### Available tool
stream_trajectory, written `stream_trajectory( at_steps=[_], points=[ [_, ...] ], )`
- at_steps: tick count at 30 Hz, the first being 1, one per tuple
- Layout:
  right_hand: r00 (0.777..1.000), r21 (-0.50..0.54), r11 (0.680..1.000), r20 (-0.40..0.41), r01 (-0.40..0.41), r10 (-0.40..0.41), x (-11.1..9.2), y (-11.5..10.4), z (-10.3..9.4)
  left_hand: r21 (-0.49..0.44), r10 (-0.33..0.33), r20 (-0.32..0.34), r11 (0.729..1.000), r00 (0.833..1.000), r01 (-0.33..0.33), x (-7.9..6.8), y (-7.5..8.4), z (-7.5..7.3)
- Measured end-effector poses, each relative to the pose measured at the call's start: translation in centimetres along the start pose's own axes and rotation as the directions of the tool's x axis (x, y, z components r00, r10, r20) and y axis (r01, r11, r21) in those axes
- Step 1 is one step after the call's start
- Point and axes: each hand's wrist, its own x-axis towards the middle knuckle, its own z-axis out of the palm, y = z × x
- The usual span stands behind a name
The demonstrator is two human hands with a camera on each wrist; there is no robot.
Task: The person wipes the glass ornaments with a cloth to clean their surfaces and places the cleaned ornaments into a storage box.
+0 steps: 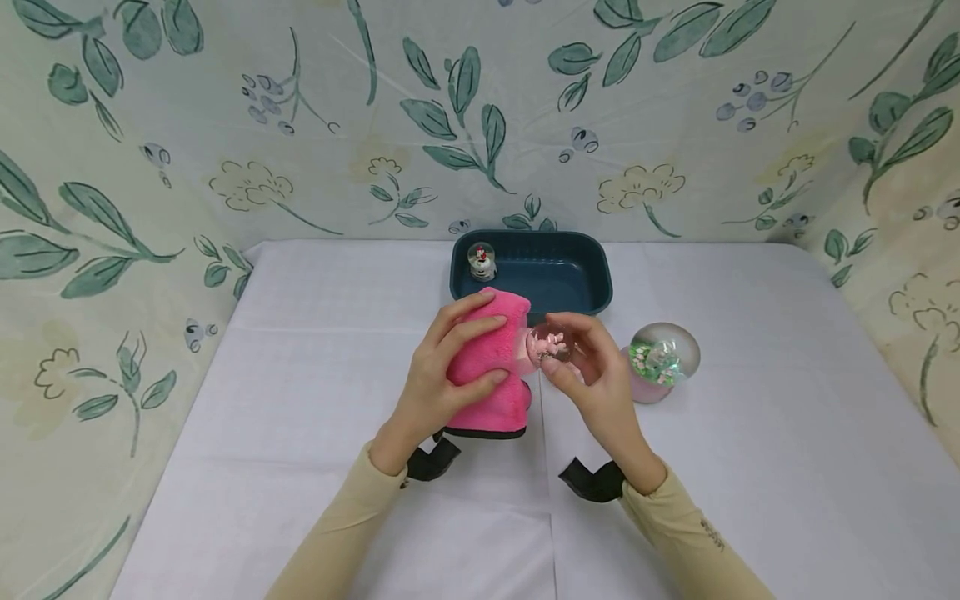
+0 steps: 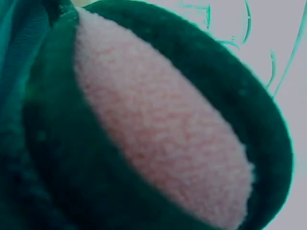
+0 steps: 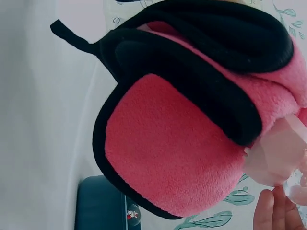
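A pink plush cloth (image 1: pixel 480 358) with black edging is gripped by my left hand (image 1: pixel 427 371), folded around the base of a small snow globe. That snow globe (image 1: pixel 550 343) lies tilted sideways, a pink figure inside its clear dome. My right hand (image 1: pixel 603 383) holds the dome end between thumb and fingers. The right wrist view shows the globe's pale pink faceted base (image 3: pixel 278 151) pressed against the cloth (image 3: pixel 172 143), with my fingertips (image 3: pixel 276 211) beside it. Folded cloth (image 2: pixel 163 115) fills most of the left wrist view.
Behind my hands stands a dark blue tray (image 1: pixel 573 279) with a small snow globe (image 1: pixel 482 262) in its left end. A larger snow globe (image 1: pixel 663 362) with a pink base stands on the white tablecloth (image 1: pixel 322 375), right of my right hand. A leaf-patterned curtain (image 1: pixel 300 167) surrounds the table.
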Motion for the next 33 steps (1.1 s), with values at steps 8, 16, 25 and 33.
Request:
stream_trajectory(
  at_steps=[8, 16, 25, 33],
  points=[
    [1.0, 0.047, 0.999, 0.0, -0.015, 0.015, 0.8, -0.1, -0.6, 0.021, -0.053, -0.014, 0.998, 0.998, 0.054, -0.3, 0.1, -0.4],
    [0.997, 0.06, 0.995, -0.008, -0.076, 0.077, 2.2, 0.1, -0.9, 0.039, -0.113, -0.032, 0.993, 0.993, 0.114, -0.9, -0.2, -0.6],
    [0.993, 0.106, 0.988, 0.007, -0.115, 0.115, 4.5, 1.3, -1.5, 0.057, -0.131, -0.054, 0.989, 0.99, 0.134, -1.1, -0.3, -1.0],
    [0.988, 0.084, 0.985, 0.037, -0.151, 0.148, 7.0, 2.8, -2.0, 0.059, -0.152, -0.06, 0.986, 0.987, 0.155, -1.3, -0.2, -0.9]
  ],
)
